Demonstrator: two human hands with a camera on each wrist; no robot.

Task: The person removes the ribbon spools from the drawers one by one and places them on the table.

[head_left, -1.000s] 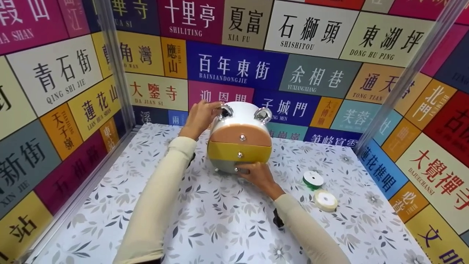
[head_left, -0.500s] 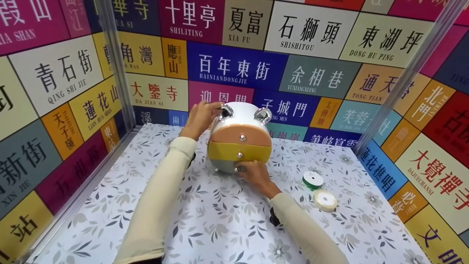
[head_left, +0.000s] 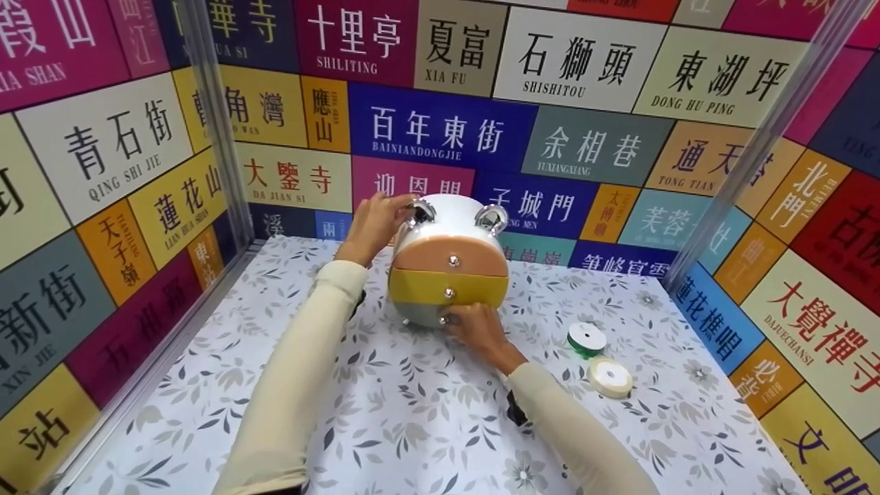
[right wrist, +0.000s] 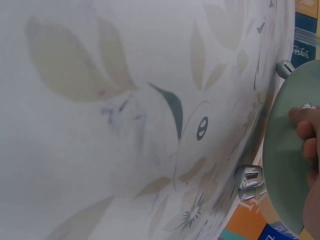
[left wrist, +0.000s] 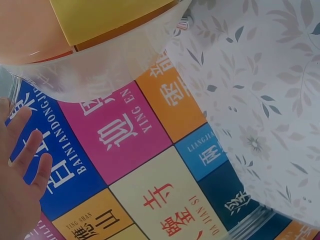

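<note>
Walls [head_left: 443, 127] of multicoloured printed panels are set around a white, grey-leafed tabletop [head_left: 405, 426], on which a glossy white, rounded drawer box [head_left: 450, 208] is stood upright near the back wall. Three drawers are counted in its front, stacked from top to bottom: an orange-tan drawer [head_left: 425, 253], a yellow drawer [head_left: 416, 286] and a grey-green drawer [head_left: 414, 311]. Their contents cannot be seen. One round silver knob is fitted to each, three in all. Two ring-shaped silver ears [head_left: 492, 218] are mounted on top of the box; two silver feet [right wrist: 250, 176] are shown beneath it. By the box's left ear, the left hand [head_left: 373, 225] is placed with fingers extended. At the box's lowest drawer, the silver knob [head_left: 443, 320] is pinched by the right hand [head_left: 479, 331], its fingers curled. Two ribbon spools are seen right of the box: one white-and-green spool [head_left: 588, 336] and, nearer the viewer, one cream spool [head_left: 611, 377].
</note>
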